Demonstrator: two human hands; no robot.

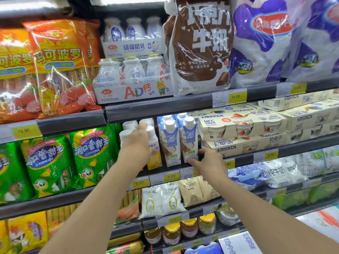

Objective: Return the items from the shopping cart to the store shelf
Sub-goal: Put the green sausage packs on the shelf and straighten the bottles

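The white bottle tray (133, 91) on the upper shelf reads "AD钙", and the tray above it (132, 46) reads "罐罐酪乳" with "GUANGUANLAORU" beneath; the brown bag (201, 46) beside them shows "牛奶" in big white letters and "规格: 180克x5" at the bottom. Yellow price tags read "13.00" (235, 96) under the brown bag, "19.90" (23, 130) under the orange sausage packs, "6.00" twice (171, 176) on the rail below the small cartons, and "9.90" (271, 154) under the cream boxes. Those cream boxes (238, 123) carry "卡地乐KOL", "NFC" and "奶皮子", while the green bags (91, 153) read "润口香甜王".
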